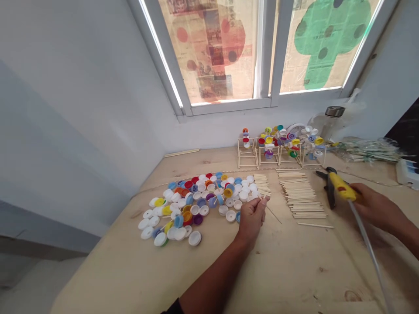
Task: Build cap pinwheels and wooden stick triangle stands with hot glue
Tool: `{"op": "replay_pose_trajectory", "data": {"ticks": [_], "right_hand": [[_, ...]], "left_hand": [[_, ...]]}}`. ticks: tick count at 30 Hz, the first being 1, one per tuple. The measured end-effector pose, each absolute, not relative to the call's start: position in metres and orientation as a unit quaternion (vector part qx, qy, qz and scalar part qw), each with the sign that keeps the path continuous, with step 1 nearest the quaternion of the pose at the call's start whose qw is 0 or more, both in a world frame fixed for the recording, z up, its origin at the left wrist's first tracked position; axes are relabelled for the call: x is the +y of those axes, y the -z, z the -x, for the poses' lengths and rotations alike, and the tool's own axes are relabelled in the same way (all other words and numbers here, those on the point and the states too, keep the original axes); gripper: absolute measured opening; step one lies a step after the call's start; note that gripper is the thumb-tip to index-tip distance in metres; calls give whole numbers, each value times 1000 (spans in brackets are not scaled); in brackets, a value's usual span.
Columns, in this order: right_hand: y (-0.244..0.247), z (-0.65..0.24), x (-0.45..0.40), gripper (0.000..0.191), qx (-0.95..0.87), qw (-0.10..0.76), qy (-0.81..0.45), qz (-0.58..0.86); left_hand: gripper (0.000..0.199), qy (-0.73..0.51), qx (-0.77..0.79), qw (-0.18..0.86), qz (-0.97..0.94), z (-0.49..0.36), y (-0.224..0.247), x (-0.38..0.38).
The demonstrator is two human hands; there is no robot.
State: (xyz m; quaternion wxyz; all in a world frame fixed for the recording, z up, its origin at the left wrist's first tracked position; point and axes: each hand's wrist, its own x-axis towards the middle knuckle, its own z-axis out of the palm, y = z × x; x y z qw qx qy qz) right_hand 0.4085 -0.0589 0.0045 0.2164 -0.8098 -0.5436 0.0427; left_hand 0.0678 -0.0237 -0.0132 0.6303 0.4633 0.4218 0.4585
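My left hand (252,220) is closed in a pinch at the right edge of the bottle caps (194,237). Short pale stick ends show at its fingertips, though most of what it holds is hidden. A thin stick (275,214) slants away just right of those fingers; whether it is held or lies on the table I cannot tell. At the right, my right hand (371,203) is wrapped around a yellow hot glue gun (342,186) with black parts at its front. A pale cord (365,235) trails from the gun toward the lower right.
Rows of wooden sticks (303,196) lie between my hands, with a smaller stack (262,183) beside the caps. Behind them stand several stick frames (248,159) bearing cap wheels. A bagged bundle (366,149), a power strip (407,173) and a lidded bottle (334,115) are farther right.
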Motion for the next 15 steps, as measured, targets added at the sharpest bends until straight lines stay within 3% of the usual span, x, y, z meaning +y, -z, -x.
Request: {"op": "replay_pose_trajectory", "data": {"ticks": [5, 10, 15], "right_hand": [[-29, -364, -60, 34, -425, 472, -253, 730], [-36, -285, -58, 41, -450, 489, -402, 629], [-24, -238, -57, 45, -497, 475, -392, 611]], "left_hand": [[60, -458, 425, 626, -467, -67, 15, -22], [56, -468, 425, 603, -486, -67, 18, -20], [54, -467, 433, 580, -508, -66, 16, -21]]}}
